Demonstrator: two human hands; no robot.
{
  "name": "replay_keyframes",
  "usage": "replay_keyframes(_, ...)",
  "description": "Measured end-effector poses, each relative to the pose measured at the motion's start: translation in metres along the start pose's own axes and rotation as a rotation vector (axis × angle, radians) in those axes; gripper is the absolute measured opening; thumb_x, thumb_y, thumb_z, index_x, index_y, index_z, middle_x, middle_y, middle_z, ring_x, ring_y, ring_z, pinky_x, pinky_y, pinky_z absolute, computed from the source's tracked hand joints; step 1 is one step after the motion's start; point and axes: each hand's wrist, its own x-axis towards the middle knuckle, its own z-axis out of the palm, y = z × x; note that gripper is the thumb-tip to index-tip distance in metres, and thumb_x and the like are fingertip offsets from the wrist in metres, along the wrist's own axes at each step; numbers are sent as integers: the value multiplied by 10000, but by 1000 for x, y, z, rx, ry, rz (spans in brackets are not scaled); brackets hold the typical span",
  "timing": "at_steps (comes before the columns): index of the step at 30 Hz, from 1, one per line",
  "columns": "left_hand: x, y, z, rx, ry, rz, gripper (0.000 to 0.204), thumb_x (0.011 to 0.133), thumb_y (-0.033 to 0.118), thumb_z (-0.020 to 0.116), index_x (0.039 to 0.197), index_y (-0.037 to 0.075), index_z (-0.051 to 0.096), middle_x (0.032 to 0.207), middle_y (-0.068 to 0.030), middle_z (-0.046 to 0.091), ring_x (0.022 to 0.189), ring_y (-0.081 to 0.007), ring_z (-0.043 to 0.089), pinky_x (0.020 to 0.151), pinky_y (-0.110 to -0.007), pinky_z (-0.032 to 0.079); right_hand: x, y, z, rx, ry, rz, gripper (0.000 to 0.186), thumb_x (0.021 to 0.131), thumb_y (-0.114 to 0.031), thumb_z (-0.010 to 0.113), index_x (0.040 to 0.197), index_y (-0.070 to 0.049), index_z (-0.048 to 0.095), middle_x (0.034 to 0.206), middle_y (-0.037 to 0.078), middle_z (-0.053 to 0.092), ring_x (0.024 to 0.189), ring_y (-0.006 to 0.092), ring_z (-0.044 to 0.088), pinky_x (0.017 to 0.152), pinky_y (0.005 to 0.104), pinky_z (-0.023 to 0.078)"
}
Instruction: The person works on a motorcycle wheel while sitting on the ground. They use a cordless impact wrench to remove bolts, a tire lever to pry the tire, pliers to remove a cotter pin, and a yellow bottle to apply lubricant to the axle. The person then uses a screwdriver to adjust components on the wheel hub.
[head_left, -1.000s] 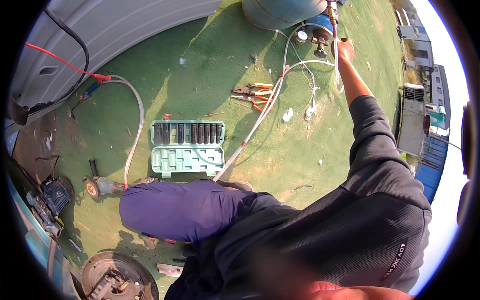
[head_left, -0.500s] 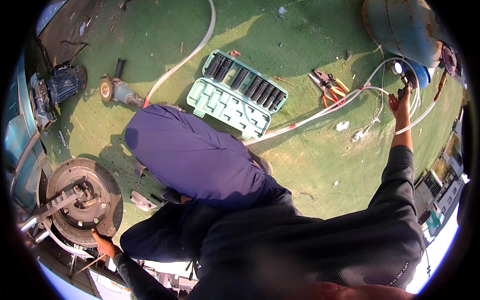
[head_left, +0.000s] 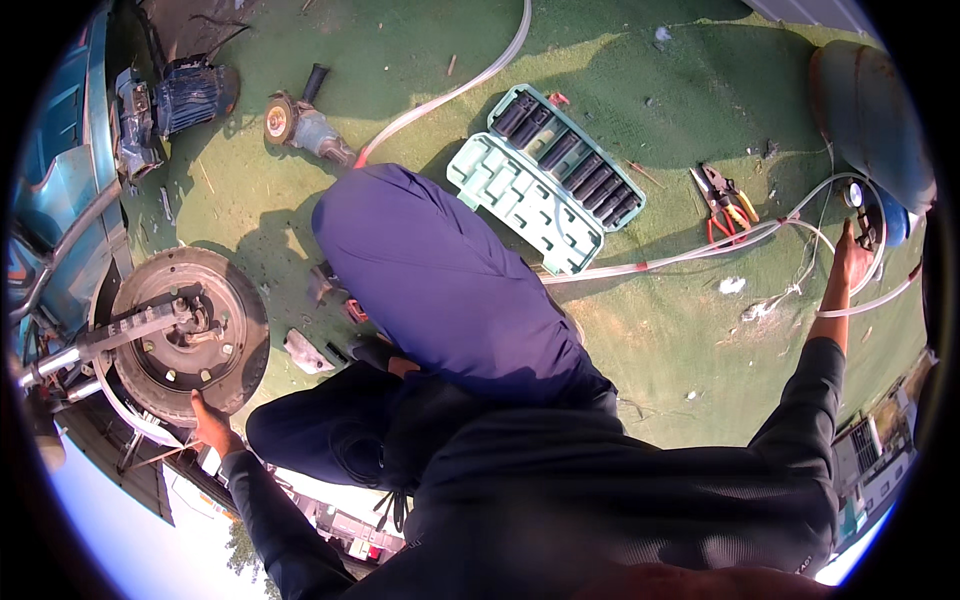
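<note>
My left hand [head_left: 212,425] grips the lower edge of a dusty wheel [head_left: 150,375] on a metal fork [head_left: 130,330]. My right hand [head_left: 850,260] reaches out to the right, closed on the valve fitting [head_left: 865,232] of a small blue cylinder [head_left: 895,218] with a round gauge [head_left: 852,195]. Clear hoses [head_left: 650,266] run along the green ground beside it. An open green case of black sockets [head_left: 525,200] lies beyond my knee [head_left: 420,260]. Red-and-yellow-handled pliers [head_left: 738,210] lie near the hoses.
An angle grinder [head_left: 310,130] and a dark motor [head_left: 195,100] lie at the upper left, beside a blue vehicle body [head_left: 65,180]. A larger blue-grey tank [head_left: 865,125] stands at upper right. A pale tool or rag [head_left: 305,350] lies by my foot. Buildings show at lower right.
The view has swung left and down, bringing the wheel and my left hand in. My left hand now holds the tire. My right hand remains out at the valve.
</note>
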Motion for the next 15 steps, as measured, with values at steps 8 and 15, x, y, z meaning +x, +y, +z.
replay_keyframes(8, -93, 60, 36, 61, -78, -40, 701, 758, 573, 823, 1035, -64, 731, 938, -77, 675, 714, -160, 532, 589, -314, 372, -90, -40, 41, -264, 295, 6, 937, 708, -681, 811, 1243, 56, 591, 1182, 208, 680, 981, 308, 718, 735, 426, 593)
replay_keyframes(15, -56, 39, 19, 96, -161, -99, 754, 802, 561, 783, 1283, -11, 677, 1258, -82, 688, 1043, -233, 655, 814, -352, 484, -67, -41, 36, -89, -45, 107, 326, 875, -445, 705, 875, -149, 568, 710, 17, 595, 584, 164, 610, 481, 281, 469)
